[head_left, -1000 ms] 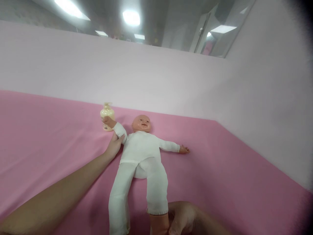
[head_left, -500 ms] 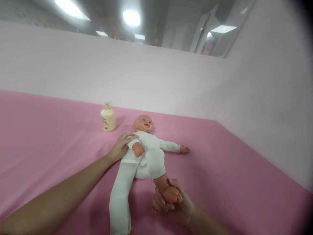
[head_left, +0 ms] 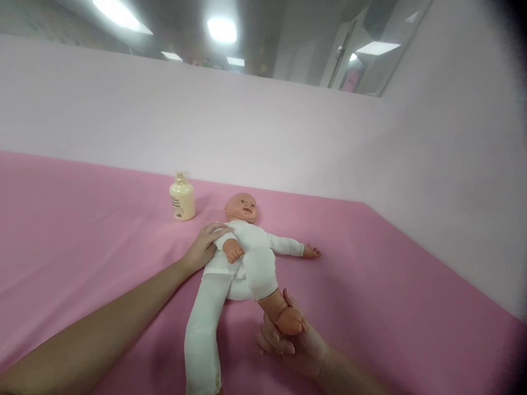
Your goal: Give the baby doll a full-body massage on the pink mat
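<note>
A baby doll [head_left: 255,238] with a white cloth body lies on its back, its head pointing away from me. My left hand [head_left: 203,247] rests against the doll's shoulder and side, the visible fingers stretched out flat on the cloth. Its thumb is hidden, and the doll's bent arm lies beside those fingers. Near the front, my right hand [head_left: 284,340] cradles the doll's bare foot from below, fingers curled beneath and thumb along the ankle. That leg is raised and bent at the knee. The doll's other leg [head_left: 203,340] stretches toward me, its foot mostly out of view.
A cream-coloured pump bottle [head_left: 182,200] stands upright left of the doll's head. Pink padding [head_left: 370,285] covers the surface. A pale wall [head_left: 230,131] rises behind and at the right, with a window or mirror-like pane [head_left: 263,33] above it.
My right hand's grip on the doll's foot has shifted: the thumb is further up beside the ankle and the foot has tipped slightly. My left hand stays where it was.
</note>
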`<state>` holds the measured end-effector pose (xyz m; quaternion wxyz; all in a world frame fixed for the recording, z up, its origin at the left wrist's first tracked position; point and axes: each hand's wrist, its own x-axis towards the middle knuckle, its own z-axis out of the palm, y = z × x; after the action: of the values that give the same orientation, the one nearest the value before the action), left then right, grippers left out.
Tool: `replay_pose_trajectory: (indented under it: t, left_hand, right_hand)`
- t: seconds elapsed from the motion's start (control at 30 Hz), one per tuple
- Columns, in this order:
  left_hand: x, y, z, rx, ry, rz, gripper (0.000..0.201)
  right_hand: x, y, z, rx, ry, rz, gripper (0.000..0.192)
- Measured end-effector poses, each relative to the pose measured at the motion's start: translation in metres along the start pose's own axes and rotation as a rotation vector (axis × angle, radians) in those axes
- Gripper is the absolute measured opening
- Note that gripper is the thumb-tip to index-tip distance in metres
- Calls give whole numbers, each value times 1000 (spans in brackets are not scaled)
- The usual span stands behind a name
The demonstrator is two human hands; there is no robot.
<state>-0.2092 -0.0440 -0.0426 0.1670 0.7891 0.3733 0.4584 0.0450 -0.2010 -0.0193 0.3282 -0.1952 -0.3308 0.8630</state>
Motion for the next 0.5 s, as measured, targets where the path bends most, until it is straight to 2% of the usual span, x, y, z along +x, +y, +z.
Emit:
replay_pose_trajectory:
  t: [0.2, 0.5]
  left_hand:
    - [0, 1, 0, 11, 8, 9, 57]
    - [0, 4, 0, 0, -1, -7, 59]
  right_hand:
    - [1, -2, 6, -5, -16, -29, 76]
    - [4, 3, -5, -10, -94, -17, 82]
